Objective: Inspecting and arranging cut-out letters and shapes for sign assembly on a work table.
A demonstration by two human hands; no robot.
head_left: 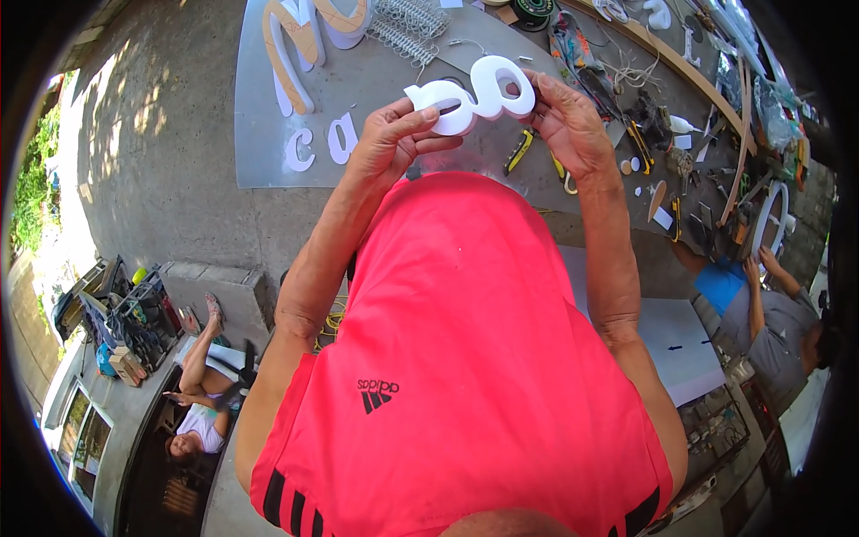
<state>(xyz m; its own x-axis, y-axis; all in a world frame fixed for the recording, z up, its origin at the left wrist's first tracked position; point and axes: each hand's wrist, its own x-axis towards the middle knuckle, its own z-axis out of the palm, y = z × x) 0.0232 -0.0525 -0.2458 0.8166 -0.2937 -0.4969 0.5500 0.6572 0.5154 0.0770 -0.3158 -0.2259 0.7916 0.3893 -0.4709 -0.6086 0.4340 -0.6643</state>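
In front of my chest, above the grey worktable (340, 98), I hold a thick white cut-out lettering piece (485, 86) made of two rounded, looped shapes side by side. Whether they are one piece or two pressed together, I cannot tell. My left hand (392, 136) pinches its left end between thumb and fingers. Closed on the opposite end is my right hand (573, 123), with some fingertips hidden behind the piece. Smaller flat white letter shapes (301, 150) lie on the table beyond my left hand. A yellow-and-black utility knife (517, 152) rests between my forearms.
Large white-and-tan letter shapes (295, 54) and coiled wire springs (407, 27) sit at the far side. Pliers (641, 145), cords and wooden strips (667, 49) crowd the right. One person (778, 313) works at the right; another (201, 416) sits at the lower left.
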